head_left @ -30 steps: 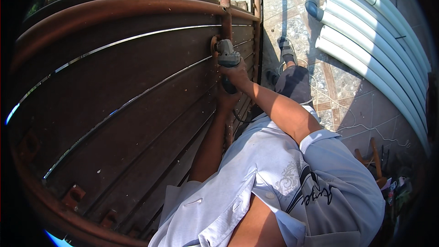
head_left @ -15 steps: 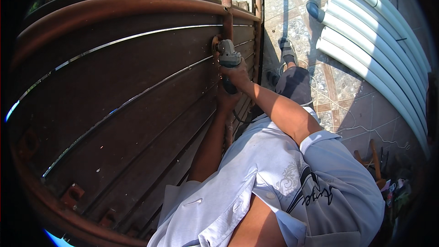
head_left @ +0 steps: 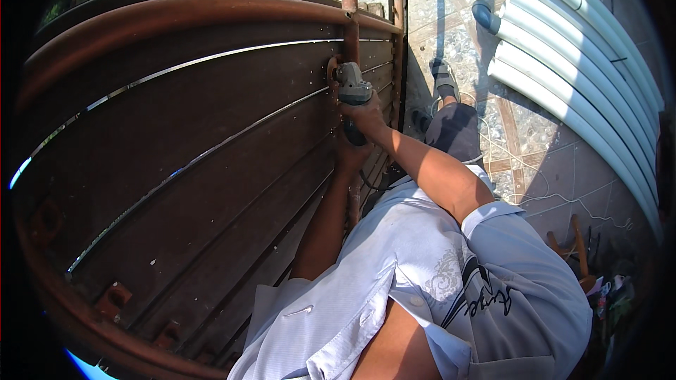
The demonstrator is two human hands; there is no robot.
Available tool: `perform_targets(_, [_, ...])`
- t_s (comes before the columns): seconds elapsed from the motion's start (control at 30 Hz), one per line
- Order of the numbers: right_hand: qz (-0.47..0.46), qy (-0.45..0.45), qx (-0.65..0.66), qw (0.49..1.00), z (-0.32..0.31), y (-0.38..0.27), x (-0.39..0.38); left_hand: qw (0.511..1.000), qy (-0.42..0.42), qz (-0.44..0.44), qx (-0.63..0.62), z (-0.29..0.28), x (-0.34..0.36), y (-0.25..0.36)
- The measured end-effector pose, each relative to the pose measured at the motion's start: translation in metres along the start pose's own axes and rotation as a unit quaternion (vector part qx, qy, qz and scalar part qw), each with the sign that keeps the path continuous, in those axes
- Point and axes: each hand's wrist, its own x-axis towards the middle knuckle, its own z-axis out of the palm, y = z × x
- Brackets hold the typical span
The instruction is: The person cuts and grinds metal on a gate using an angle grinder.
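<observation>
Gripping a grey angle grinder [head_left: 354, 88] just above the centre of the frame, both hands are closed around its body. The right hand [head_left: 365, 114] wraps it just below the grey head, while the left hand [head_left: 351, 149], darker in shadow, holds the lower end of the body; the exact set of its fingers is hard to tell. The grinder stands nearly upright in the picture, its disc [head_left: 333, 69] at the upper left of the tool, just beside a reddish-brown upright post [head_left: 351, 42]; whether the disc touches metal cannot be told. A dark cable [head_left: 373, 185] curves below the hands. Long dark brown boards [head_left: 211, 98] with narrow gaps between them fill the left half of the frame, under a thick rusty-brown rail [head_left: 190, 8] that bends across the upper left; small pale specks dot their surface. A brown tab with a hole [head_left: 114, 301] sits at the lower left. Pale pipes [head_left: 563, 95] lie side by side at the upper right, a dark blue-grey fitting [head_left: 483, 17] on the end of one. A thin white cord [head_left: 542, 195] snakes over the floor [head_left: 465, 42] near the person's sandal [head_left: 443, 79] and dark trouser leg [head_left: 454, 130]. The light shirt [head_left: 401, 239] fills the lower middle.
</observation>
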Motion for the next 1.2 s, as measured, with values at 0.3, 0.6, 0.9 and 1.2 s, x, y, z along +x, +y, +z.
perform_targets(0.3, [-0.006, -0.002, -0.017, 1.000, 0.000, -0.013, -0.007, 0.999, 0.018, -0.001, 0.035, 0.000, -0.001, -0.014])
perform_targets(0.6, [-0.015, -0.003, 0.007, 1.000, 0.002, -0.007, -0.004, 0.998, 0.024, 0.001, 0.051, -0.001, -0.001, -0.005])
perform_targets(0.9, [-0.010, -0.015, 0.018, 1.000, 0.000, -0.015, -0.010, 0.999, 0.004, -0.023, 0.032, -0.003, -0.002, -0.006])
perform_targets(1.2, [0.006, -0.003, 0.001, 1.000, 0.001, -0.017, -0.012, 0.997, 0.041, 0.012, 0.062, -0.001, -0.002, -0.013])
